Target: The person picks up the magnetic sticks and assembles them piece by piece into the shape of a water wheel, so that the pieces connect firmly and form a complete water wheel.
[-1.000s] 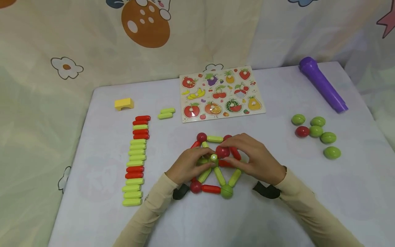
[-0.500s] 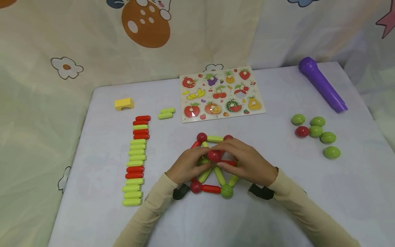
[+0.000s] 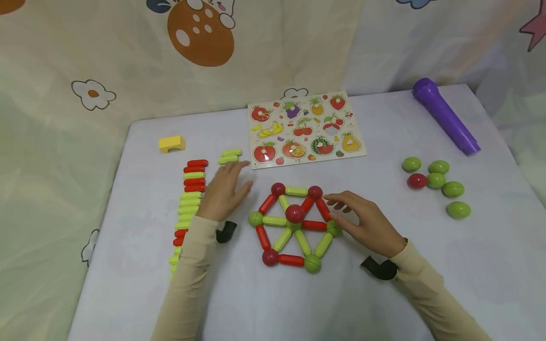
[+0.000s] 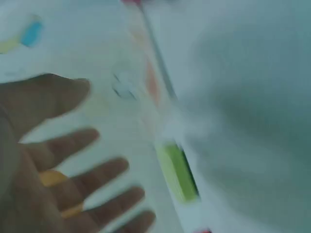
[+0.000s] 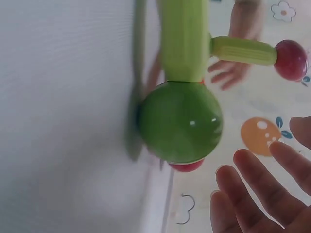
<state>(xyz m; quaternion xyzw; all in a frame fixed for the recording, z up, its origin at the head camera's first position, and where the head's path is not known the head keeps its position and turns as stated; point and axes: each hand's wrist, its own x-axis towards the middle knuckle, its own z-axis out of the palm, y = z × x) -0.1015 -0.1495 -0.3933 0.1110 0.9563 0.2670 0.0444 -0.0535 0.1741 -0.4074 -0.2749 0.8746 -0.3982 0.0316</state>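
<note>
A wheel-shaped frame of red and green sticks (image 3: 291, 260) joined by red and green balls (image 3: 313, 263) lies flat in mid-table. Over its hub sits a red ball (image 3: 295, 213); the right wrist view shows this red ball (image 5: 290, 60) capping an upright green stick (image 5: 243, 50). My left hand (image 3: 223, 192), fingers spread and holding nothing, is left of the frame, just below a pair of loose green sticks (image 3: 229, 160). At the frame's right side is my right hand (image 3: 367, 220), its fingers loosely bent and holding nothing, overlapping the edge of a green ball in the head view.
A column of red and green sticks (image 3: 190, 202) lies left, partly hidden by my left arm. A yellow block (image 3: 171, 143) lies behind it. The fruit puzzle board (image 3: 307, 130) is at the back. Several loose balls (image 3: 458, 210) and a purple microphone (image 3: 445, 117) lie right.
The red ball has gone from my right hand onto the upright green stick over the hub. Both hands have let go; the left moved up and left, the right drew off rightward.
</note>
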